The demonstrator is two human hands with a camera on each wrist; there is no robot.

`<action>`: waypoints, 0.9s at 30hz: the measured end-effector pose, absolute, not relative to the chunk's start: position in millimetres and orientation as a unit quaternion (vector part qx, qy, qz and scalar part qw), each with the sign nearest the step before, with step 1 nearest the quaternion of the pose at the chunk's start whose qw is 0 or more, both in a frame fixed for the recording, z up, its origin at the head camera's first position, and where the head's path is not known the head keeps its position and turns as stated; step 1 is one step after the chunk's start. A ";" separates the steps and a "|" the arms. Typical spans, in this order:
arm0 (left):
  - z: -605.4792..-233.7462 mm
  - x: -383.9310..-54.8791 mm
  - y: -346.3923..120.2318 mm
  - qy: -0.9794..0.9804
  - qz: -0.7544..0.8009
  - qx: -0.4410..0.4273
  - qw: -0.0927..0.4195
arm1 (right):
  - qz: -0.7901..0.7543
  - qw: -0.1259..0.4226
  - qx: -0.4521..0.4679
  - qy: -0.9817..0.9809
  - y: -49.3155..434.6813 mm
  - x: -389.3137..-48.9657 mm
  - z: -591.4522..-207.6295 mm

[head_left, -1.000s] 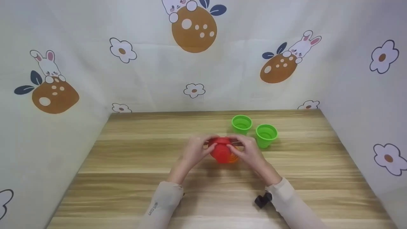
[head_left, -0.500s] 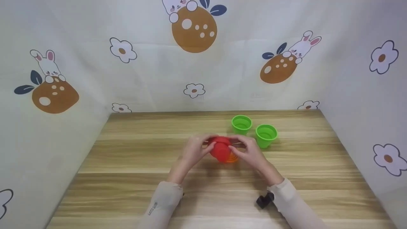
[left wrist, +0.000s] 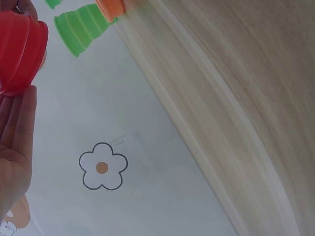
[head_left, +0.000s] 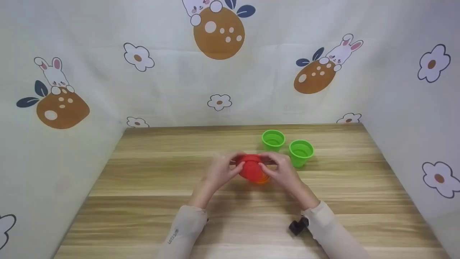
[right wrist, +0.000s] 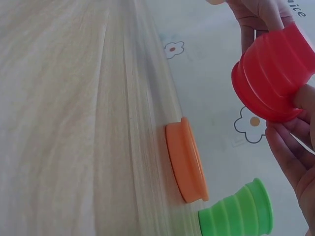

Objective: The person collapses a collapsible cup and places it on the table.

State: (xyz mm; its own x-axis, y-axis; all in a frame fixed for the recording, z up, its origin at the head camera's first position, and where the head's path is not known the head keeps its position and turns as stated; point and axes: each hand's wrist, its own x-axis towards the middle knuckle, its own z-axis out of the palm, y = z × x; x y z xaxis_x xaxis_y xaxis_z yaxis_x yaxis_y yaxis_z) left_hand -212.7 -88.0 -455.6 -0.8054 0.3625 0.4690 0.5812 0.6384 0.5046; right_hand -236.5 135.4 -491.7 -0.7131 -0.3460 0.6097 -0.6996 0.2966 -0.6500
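Observation:
A red collapsible cup [head_left: 252, 171] is held tilted above the table between both hands. In the head view my left hand [head_left: 222, 168] grips its left side, thumb in front and fingers behind, and my right hand [head_left: 283, 169] grips the right side the same way. The right wrist view shows the cup [right wrist: 270, 73] with its ringed wall extended and its wide rim toward the lower left. Below it, an orange collapsible cup [right wrist: 184, 161] sits flattened on the table, partly hidden by the red one in the head view.
Two extended green collapsible cups stand beyond the right hand, one farther back [head_left: 273, 139] and one nearer [head_left: 301, 154]. Patterned fabric [head_left: 172, 93] encloses the wooden table [head_left: 151, 172] at the back and sides. A black device [head_left: 298, 226] sits at the right cuff.
The red cup has turned slightly in the hands, its near end looking shorter and rounder in the head view. Both hands stay in nearly the same place; the green cups have not moved.

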 end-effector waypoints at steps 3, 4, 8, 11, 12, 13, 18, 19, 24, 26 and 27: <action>-454.2 -211.9 -88.0 -0.904 -0.292 -0.265 0.164 | 0.469 0.188 0.339 -0.794 135.7 -236.4 -490.4; -453.6 -211.5 -87.9 -0.909 -0.280 -0.265 0.161 | 0.462 0.190 0.340 -0.797 135.8 -236.3 -489.8; -451.4 -210.5 -87.1 -0.917 -0.260 -0.270 0.136 | 0.435 0.197 0.342 -0.809 135.7 -236.0 -488.0; -450.5 -210.6 -86.7 -0.915 -0.271 -0.269 0.130 | 0.431 0.195 0.341 -0.812 135.2 -236.1 -486.9; -450.4 -210.7 -86.7 -0.914 -0.276 -0.268 0.131 | 0.433 0.194 0.341 -0.812 134.9 -236.4 -486.8; -450.6 -210.9 -86.9 -0.912 -0.280 -0.268 0.134 | 0.436 0.192 0.340 -0.811 134.6 -236.6 -486.9; -452.0 -211.6 -88.0 -0.905 -0.295 -0.268 0.149 | 0.454 0.181 0.337 -0.805 133.5 -237.8 -487.5; -452.1 -211.6 -88.2 -0.904 -0.296 -0.269 0.151 | 0.455 0.181 0.338 -0.804 133.5 -238.1 -487.9; -451.8 -212.6 -87.6 -0.893 -0.324 -0.274 0.152 | 0.474 0.185 0.343 -0.790 133.7 -238.5 -490.5; -451.7 -213.1 -87.2 -0.890 -0.330 -0.277 0.152 | 0.486 0.185 0.343 -0.782 133.9 -238.3 -491.5; -451.7 -213.1 -87.2 -0.889 -0.331 -0.276 0.153 | 0.492 0.185 0.341 -0.780 134.0 -238.2 -492.2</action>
